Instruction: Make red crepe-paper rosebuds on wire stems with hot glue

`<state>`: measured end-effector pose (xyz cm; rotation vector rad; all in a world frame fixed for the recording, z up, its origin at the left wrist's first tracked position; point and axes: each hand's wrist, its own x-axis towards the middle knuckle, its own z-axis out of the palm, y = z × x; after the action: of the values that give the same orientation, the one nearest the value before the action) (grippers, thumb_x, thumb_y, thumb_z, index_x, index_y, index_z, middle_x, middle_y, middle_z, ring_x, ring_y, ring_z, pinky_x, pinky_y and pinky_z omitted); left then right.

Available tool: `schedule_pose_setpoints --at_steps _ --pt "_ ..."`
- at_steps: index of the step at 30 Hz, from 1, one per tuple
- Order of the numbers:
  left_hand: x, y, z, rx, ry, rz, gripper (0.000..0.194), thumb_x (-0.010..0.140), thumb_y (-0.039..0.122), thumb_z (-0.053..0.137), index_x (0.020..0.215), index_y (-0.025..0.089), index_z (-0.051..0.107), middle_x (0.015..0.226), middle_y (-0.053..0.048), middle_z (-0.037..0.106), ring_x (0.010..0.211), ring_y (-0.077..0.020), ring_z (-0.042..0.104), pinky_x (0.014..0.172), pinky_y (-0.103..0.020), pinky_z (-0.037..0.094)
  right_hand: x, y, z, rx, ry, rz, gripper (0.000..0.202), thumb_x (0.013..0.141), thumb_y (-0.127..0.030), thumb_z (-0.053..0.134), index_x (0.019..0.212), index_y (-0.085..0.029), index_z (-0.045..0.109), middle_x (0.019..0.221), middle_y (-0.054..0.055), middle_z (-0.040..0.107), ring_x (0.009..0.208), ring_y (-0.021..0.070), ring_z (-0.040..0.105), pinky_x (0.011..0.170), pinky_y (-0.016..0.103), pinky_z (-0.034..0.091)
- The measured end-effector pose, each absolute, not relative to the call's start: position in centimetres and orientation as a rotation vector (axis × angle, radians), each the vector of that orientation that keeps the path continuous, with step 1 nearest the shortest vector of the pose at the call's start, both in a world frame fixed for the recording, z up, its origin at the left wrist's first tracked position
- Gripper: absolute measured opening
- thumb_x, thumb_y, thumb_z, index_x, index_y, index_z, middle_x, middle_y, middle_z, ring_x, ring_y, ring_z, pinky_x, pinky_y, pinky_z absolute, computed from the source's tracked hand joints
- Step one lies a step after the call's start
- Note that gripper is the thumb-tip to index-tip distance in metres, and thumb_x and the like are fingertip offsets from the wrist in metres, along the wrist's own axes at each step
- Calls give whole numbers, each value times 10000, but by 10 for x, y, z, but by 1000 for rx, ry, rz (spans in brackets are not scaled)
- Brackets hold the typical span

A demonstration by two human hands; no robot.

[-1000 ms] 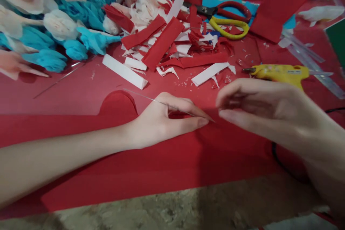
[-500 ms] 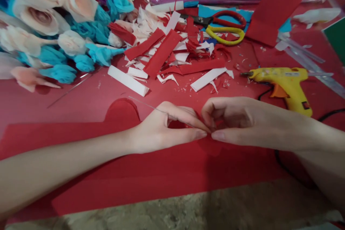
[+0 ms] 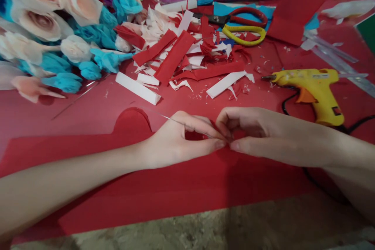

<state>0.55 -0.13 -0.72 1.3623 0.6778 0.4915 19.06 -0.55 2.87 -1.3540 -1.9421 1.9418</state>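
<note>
My left hand [image 3: 187, 134] is closed in a pinch on a thin wire [image 3: 166, 117], whose free end sticks out over the back of the hand to the upper left. Fingertip to fingertip with it, my right hand [image 3: 258, 134] is also closed in a pinch. A small rounded piece of red crepe paper [image 3: 230, 157] shows faintly just under the meeting fingertips; it blends with the red below. Behind my left wrist lies a rounded stack of red paper petals [image 3: 131, 120]. A large red paper sheet [image 3: 146, 199] spreads beneath both hands.
A yellow glue gun [image 3: 307, 80] lies at right, its black cord trailing. Scissors [image 3: 243, 27] rest beside a heap of red and white paper scraps [image 3: 172, 54]. Paper flowers [image 3: 43, 19] fill the upper left. Clear glue sticks [image 3: 342, 62] lie far right, near folded red paper [image 3: 303, 8].
The hands stay pinched together in almost the same place, with the fingers shifting slightly around the wire. The view has moved a little.
</note>
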Motion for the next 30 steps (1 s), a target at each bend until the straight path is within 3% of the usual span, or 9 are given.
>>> schedule_pose_setpoints --at_steps 11,18,30 --pt "7 -3 -10 1387 727 508 90 729 105 598 709 126 683 767 -31 702 724 -123 642 660 -179 516 190 -9 27 -1494 -2014 1826 60 747 -190 469 806 -200 469 781 -38 538 698 104 498 606 218 389" --pt "6 -1 -9 1367 687 505 103 747 117 587 760 127 689 835 -46 705 786 -131 642 714 -185 513 190 -3 28 -1418 -1757 2094 31 778 -207 463 753 -194 476 695 -54 477 629 73 421 539 199 322" --pt "5 -1 -9 1347 652 485 136 755 107 580 780 153 705 847 -42 702 800 -140 639 716 -199 513 189 -2 27 -1326 -1696 2152 87 698 -93 460 730 -174 468 697 -41 504 633 74 456 552 178 357"
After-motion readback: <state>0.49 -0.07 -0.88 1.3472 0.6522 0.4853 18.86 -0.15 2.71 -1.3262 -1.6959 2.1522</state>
